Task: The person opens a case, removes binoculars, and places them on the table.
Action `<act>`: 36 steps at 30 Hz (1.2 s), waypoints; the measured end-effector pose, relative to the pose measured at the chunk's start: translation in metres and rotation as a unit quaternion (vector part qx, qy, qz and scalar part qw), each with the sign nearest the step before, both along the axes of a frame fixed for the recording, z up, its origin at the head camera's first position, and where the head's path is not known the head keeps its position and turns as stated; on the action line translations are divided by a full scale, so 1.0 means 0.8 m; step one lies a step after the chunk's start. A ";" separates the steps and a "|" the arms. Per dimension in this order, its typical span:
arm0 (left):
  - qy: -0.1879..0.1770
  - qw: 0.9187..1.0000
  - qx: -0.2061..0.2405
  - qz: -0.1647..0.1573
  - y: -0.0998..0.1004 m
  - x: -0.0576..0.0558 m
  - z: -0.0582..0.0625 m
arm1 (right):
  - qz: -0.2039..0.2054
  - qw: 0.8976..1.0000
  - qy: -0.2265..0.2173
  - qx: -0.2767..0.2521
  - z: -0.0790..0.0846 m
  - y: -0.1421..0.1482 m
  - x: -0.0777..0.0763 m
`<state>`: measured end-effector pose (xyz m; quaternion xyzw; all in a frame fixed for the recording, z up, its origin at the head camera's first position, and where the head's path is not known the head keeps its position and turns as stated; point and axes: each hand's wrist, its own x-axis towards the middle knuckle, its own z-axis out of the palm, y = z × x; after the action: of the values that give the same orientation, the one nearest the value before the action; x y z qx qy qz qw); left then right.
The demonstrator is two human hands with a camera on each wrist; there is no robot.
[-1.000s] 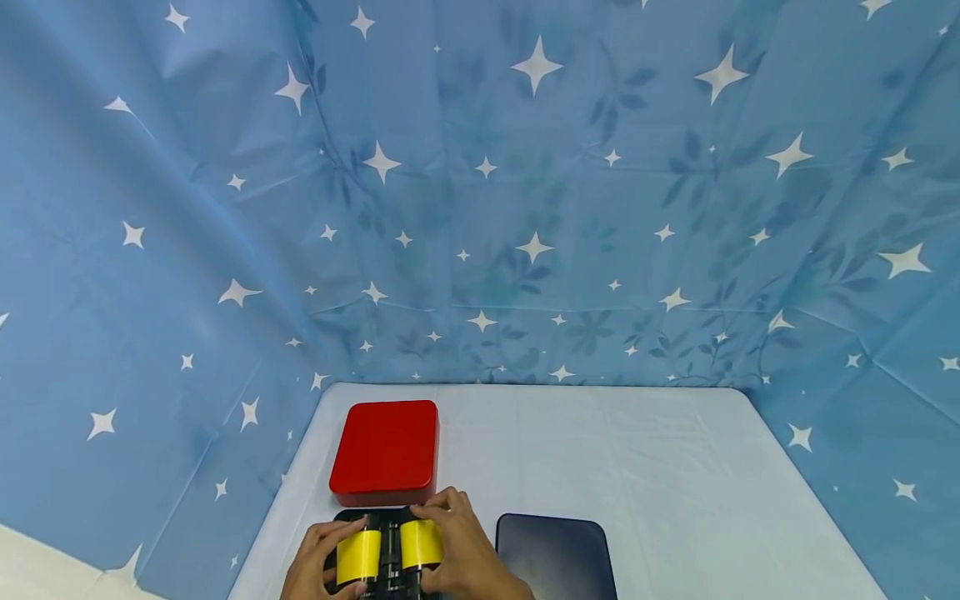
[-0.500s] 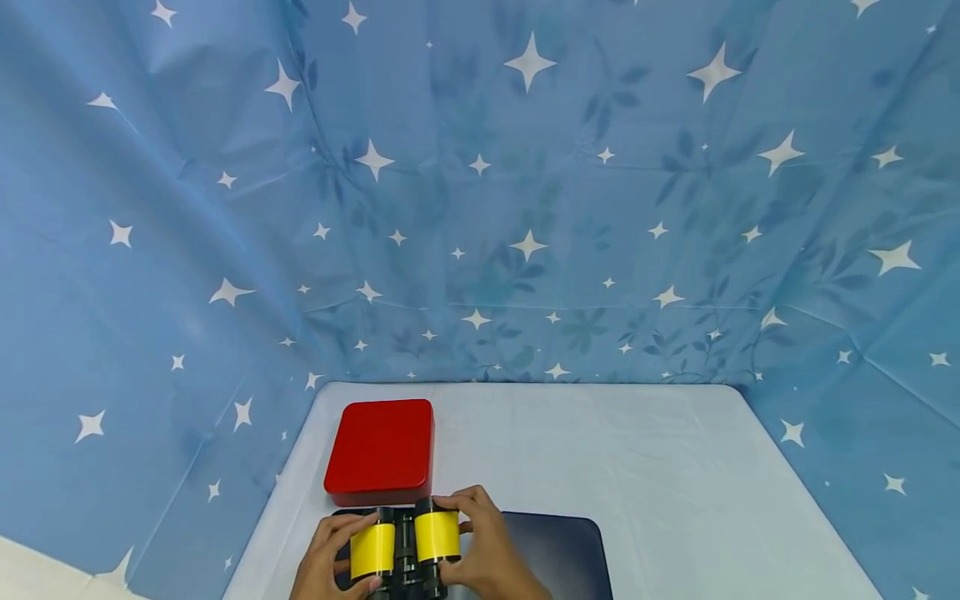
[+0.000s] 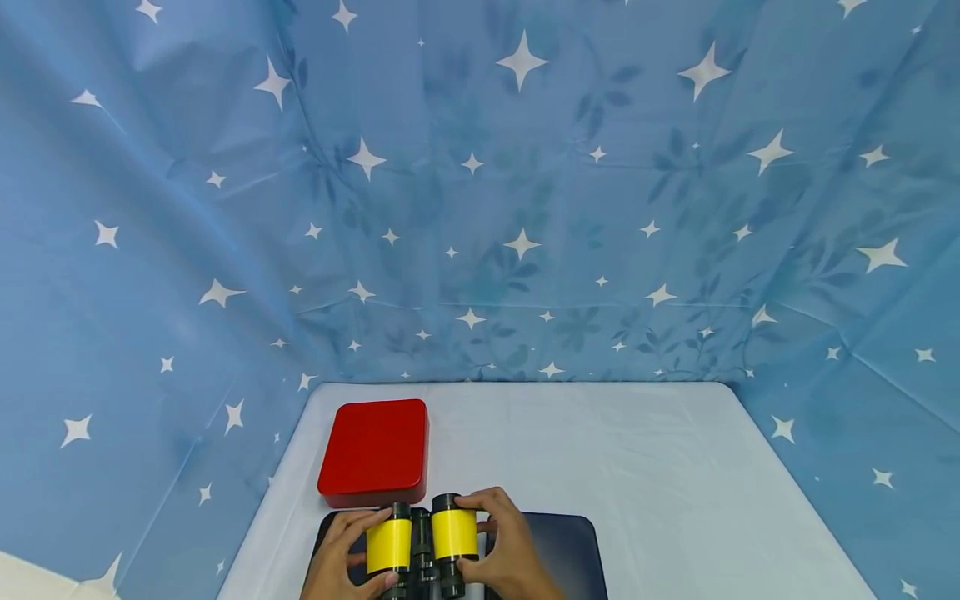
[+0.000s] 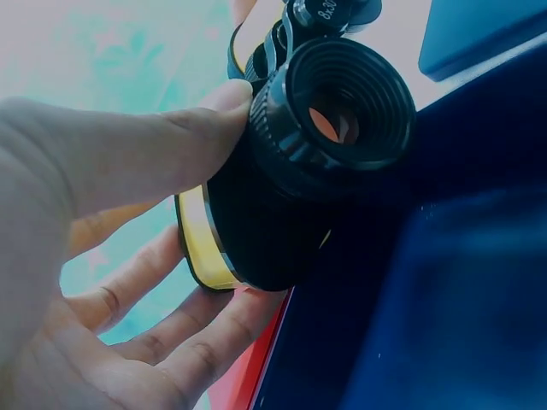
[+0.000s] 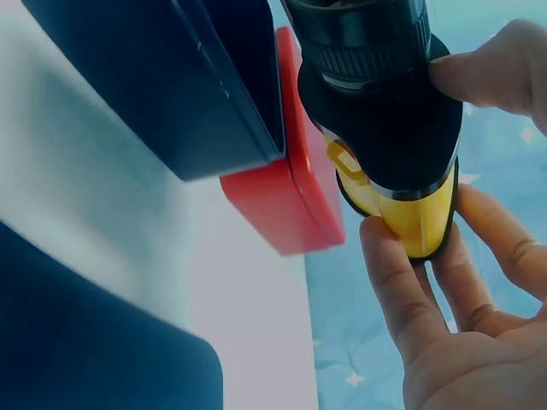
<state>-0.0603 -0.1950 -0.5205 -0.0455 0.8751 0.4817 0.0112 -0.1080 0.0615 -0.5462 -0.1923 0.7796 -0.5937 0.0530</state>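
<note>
Black-and-yellow binoculars (image 3: 422,533) are held between both hands at the bottom of the head view. My left hand (image 3: 339,560) grips the left barrel, its thumb near the eyepiece end and its fingers along the yellow band. On the right barrel, my right hand (image 3: 512,552) has the same kind of hold. The left wrist view looks into one eyepiece (image 4: 346,102), and the binoculars are off any surface there. A dark navy box (image 3: 321,533) lies partly hidden below the left hand; the right wrist view shows its outer wall (image 5: 145,77).
A red box (image 3: 375,450) sits behind the dark box at the table's left. To the right of the hands lies a flat dark navy piece (image 3: 568,550), partly cut off by the frame. White cloth covers the table (image 3: 660,483), and a blue star-printed curtain (image 3: 480,208) surrounds it.
Both hands have moved the binoculars to the right, and more of the dark box shows at their left. The head view has shifted slightly. Both hands keep their hold.
</note>
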 end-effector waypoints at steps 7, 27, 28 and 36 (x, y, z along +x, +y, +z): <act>0.014 1.000 -0.001 -0.003 0.020 -0.007 -0.003 | -0.010 1.000 -0.007 0.019 0.003 0.026 0.001; 0.077 0.992 0.017 -0.095 0.075 -0.023 -0.002 | -0.066 0.998 -0.013 0.013 0.015 0.094 0.019; 0.079 0.992 0.019 -0.100 0.079 -0.023 -0.003 | -0.074 0.997 -0.013 0.014 0.015 0.098 0.021; 0.099 0.986 0.028 -0.132 0.106 -0.028 -0.009 | -0.106 0.994 -0.027 0.005 0.014 0.125 0.031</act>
<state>-0.0831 -0.1104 -0.5277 0.1186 0.8564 0.5024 -0.0113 -0.0835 0.1614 -0.5353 -0.0925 0.7971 -0.5966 0.0115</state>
